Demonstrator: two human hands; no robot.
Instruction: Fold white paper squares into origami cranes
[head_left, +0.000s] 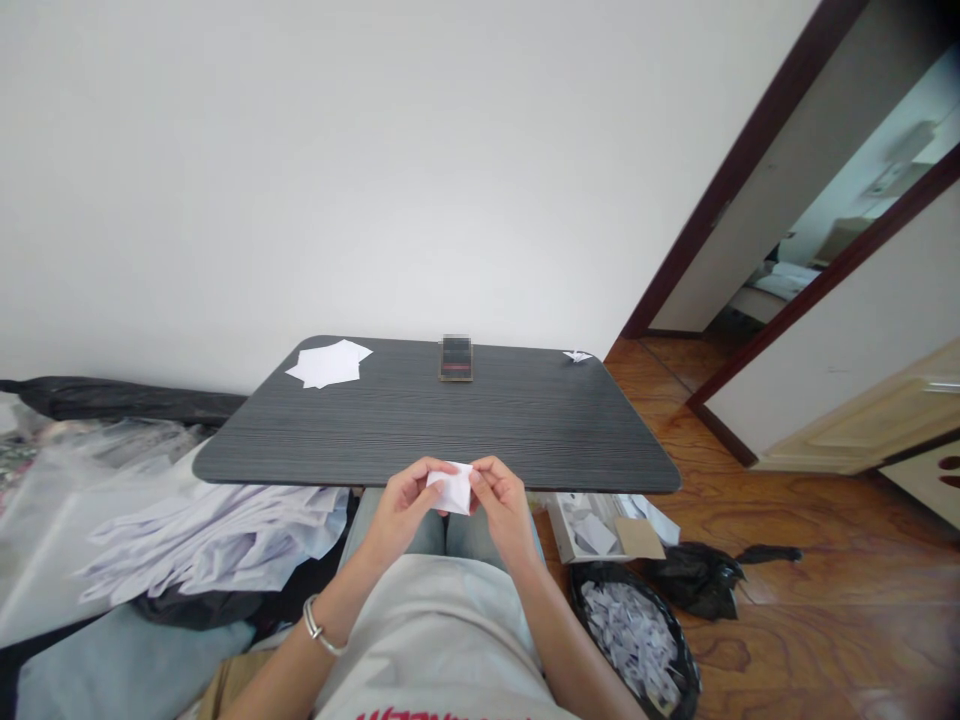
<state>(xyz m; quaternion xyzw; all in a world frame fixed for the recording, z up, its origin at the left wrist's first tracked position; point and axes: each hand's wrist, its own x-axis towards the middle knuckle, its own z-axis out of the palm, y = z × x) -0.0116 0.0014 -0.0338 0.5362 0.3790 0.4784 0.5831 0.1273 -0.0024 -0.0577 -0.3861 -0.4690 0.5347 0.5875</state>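
Paper (452,489) half-folded, pinched between my left hand (405,503) and right hand (501,500) at the table (420,425) edge.
Fingers close narrowly on it; blank sheets (330,363) wait, folded pieces fill the bin (637,630).

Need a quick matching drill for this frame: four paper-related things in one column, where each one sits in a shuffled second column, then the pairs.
Things:
1. stack of white sheets
2. small folded paper piece
3. folded paper figure
4. heap of folded papers

Places:
A. in the black bag on the floor at the right
B. far right corner of the dark table
C. far left part of the table
D. pinched between the left hand and the right hand at the table's near edge

Pairs: 1-C, 2-D, 3-B, 4-A
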